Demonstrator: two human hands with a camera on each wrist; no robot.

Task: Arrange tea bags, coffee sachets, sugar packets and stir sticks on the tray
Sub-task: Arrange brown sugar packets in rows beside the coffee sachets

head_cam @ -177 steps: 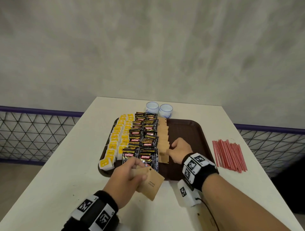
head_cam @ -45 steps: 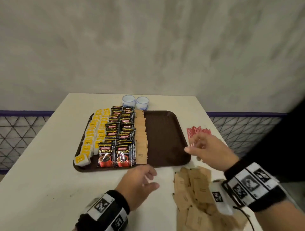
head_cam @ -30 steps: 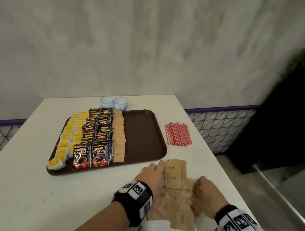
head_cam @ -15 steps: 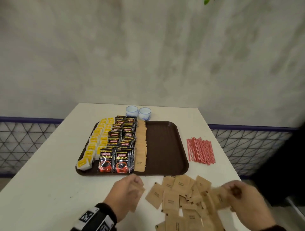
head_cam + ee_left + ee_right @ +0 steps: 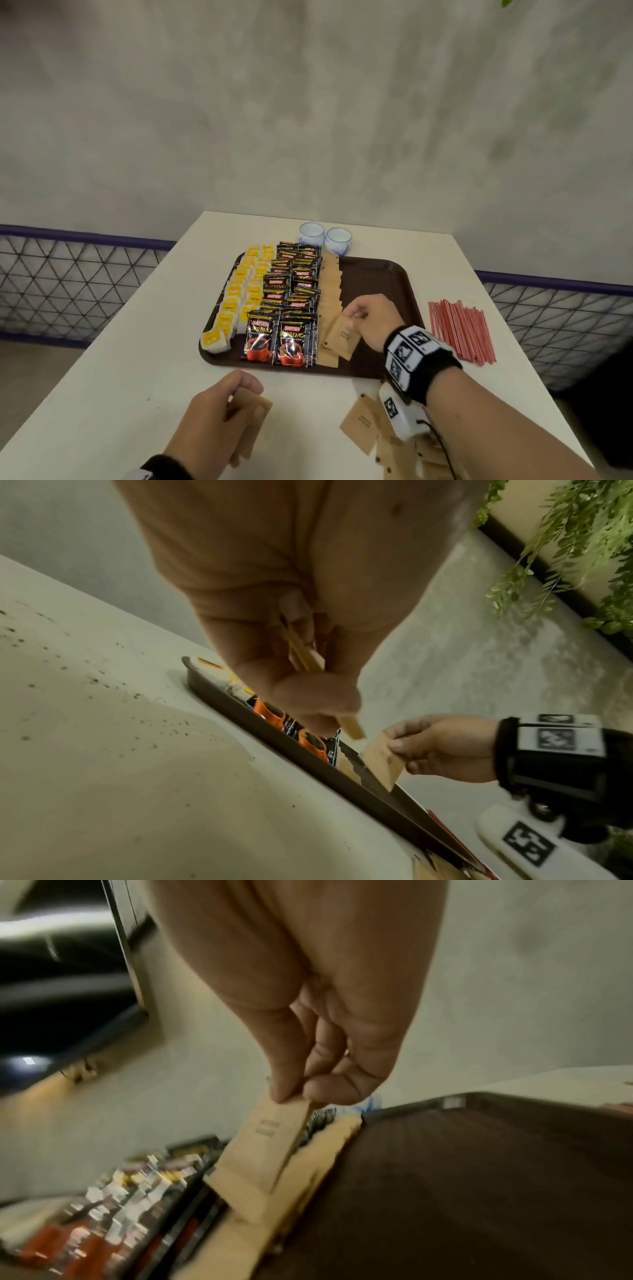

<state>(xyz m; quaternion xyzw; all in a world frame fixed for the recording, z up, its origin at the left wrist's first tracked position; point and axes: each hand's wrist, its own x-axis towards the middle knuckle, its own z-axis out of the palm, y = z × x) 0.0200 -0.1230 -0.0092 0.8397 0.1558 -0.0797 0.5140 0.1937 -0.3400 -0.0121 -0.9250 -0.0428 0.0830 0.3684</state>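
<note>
A brown tray (image 5: pixel 387 284) holds rows of yellow tea bags (image 5: pixel 236 294), black coffee sachets (image 5: pixel 291 294) and a column of brown sugar packets (image 5: pixel 329 291). My right hand (image 5: pixel 356 317) pinches one sugar packet (image 5: pixel 342 337) by its top edge, tilted just above the near end of that column (image 5: pixel 260 1148). My left hand (image 5: pixel 233 407) hovers over the table in front of the tray and grips a small stack of sugar packets (image 5: pixel 251 423) (image 5: pixel 349 725). Red stir sticks (image 5: pixel 459 329) lie on the table right of the tray.
Loose sugar packets (image 5: pixel 363 425) are scattered on the white table (image 5: pixel 120 377) under my right forearm. Two small blue-white cups (image 5: pixel 325 236) stand behind the tray. The tray's right half is bare. Wire-mesh railings flank the table; a wall rises behind.
Both hands left the loose pile. My right hand carried one sugar packet onto the tray beside the column; my left hand drew back left, holding a stack of packets.
</note>
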